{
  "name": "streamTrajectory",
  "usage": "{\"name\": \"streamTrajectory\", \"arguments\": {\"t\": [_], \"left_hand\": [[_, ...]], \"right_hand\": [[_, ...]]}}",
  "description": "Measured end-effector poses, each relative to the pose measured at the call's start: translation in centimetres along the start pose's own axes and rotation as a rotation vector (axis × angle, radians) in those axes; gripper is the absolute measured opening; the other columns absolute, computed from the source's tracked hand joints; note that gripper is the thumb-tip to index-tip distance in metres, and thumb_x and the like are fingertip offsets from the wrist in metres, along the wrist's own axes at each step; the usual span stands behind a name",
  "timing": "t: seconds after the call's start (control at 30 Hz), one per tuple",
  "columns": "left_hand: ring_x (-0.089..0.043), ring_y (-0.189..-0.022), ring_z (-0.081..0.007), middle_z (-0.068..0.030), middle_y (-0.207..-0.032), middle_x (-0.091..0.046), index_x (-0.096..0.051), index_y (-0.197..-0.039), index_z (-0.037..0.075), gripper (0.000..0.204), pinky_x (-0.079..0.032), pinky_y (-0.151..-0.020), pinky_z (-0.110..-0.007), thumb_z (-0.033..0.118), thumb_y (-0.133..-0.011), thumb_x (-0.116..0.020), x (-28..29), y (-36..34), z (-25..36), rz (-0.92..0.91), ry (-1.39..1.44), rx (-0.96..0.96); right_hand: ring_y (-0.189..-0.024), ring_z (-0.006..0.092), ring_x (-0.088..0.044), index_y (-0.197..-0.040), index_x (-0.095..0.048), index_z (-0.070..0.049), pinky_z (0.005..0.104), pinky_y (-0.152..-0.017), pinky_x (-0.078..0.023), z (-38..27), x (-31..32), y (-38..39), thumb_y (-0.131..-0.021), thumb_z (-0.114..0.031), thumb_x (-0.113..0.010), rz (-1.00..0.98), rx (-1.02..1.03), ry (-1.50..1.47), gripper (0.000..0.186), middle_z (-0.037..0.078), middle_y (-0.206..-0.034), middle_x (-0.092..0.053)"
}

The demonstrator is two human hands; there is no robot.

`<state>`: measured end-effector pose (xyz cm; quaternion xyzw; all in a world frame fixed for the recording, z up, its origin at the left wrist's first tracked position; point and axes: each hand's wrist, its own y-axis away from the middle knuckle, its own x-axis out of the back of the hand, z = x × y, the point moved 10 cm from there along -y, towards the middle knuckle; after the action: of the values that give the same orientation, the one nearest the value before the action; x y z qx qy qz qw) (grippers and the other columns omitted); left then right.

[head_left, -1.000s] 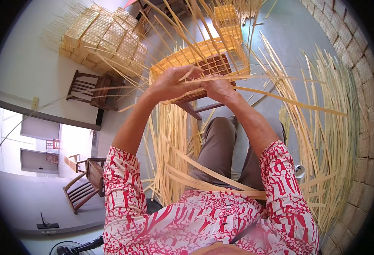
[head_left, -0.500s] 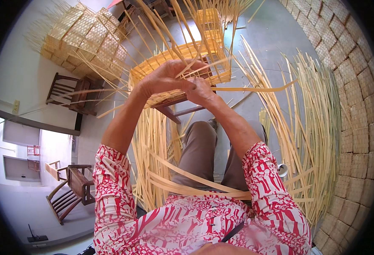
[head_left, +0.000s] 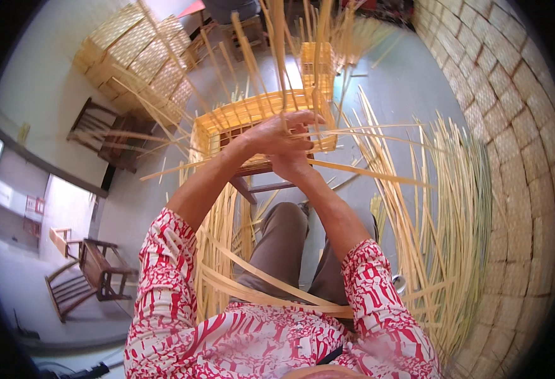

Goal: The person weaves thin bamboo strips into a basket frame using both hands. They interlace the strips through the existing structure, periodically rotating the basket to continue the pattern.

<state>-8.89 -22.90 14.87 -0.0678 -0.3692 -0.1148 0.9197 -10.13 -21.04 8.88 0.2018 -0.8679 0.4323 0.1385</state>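
Observation:
A half-woven bamboo basket (head_left: pixel 243 109) with long upright strips stands in front of me, on a dark wooden stool (head_left: pixel 246 188). At its near right side my left hand (head_left: pixel 279 134) is closed around thin bamboo strips, its fingers pointing right. Just below, and touching it, my right hand (head_left: pixel 292 165) grips strips at the near rim; its fingertips are partly hidden behind the left hand. A flat bamboo strip (head_left: pixel 372 174) runs out to the right from beside my right hand.
Loose bamboo strips (head_left: pixel 457 227) lie in a long heap on the right, and more strips (head_left: pixel 217 221) are beside my legs. Strips also cross my lap. Stacked woven baskets (head_left: pixel 135 57) stand at the back left. Wooden chairs (head_left: pixel 94 271) are on the left; a woven wall-like stack (head_left: pixel 520 189) rises at right.
The view has shifted, so most things sit lower in it. My left hand's fingers have stretched further right over the near rim, and thin strips now reach out to the right.

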Motion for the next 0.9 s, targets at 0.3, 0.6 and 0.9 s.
{"name": "streamTrajectory", "arguments": {"t": [0.3, 0.6, 0.9], "left_hand": [[-0.068, -0.1, -0.0233, -0.011, -0.11, -0.071, -0.068, -0.119, 0.009, 0.028, -0.054, -0.088, -0.037, 0.023, -0.095, -0.071, -0.5, -0.8, -4.8, 0.089, -0.193, -0.031], [-0.07, -0.097, -0.0339, -0.0166, -0.103, -0.072, -0.069, -0.118, 0.008, 0.025, -0.055, -0.083, -0.042, 0.02, -0.096, -0.067, 0.0, 1.4, -3.0, 0.105, -0.264, -0.228], [-0.067, -0.114, -0.0276, -0.0071, -0.119, -0.072, -0.072, -0.116, 0.011, 0.026, -0.054, -0.096, -0.038, 0.014, -0.09, -0.07, 1.4, 4.4, -2.7, 0.161, -0.305, -0.454]], "right_hand": [[-0.091, 0.0411, -0.066, -0.106, -0.068, -0.007, 0.0465, -0.075, -0.052, 0.6, 5.6, 3.6, -0.094, -0.009, -0.057, -0.437, -0.008, 0.094, 0.016, 0.018, -0.097, -0.068], [-0.071, 0.0183, -0.063, -0.109, -0.072, 0.001, 0.0325, -0.066, -0.049, 10.0, 40.6, 14.2, -0.096, -0.007, -0.064, -0.381, -0.6, 0.352, 0.017, 0.009, -0.083, -0.067], [-0.074, 0.0091, -0.06, -0.112, -0.073, -0.003, 0.0286, -0.065, -0.05, 6.7, 47.0, 15.7, -0.105, -0.013, -0.055, -0.186, -0.671, 0.202, 0.022, 0.003, -0.091, -0.072]]}}
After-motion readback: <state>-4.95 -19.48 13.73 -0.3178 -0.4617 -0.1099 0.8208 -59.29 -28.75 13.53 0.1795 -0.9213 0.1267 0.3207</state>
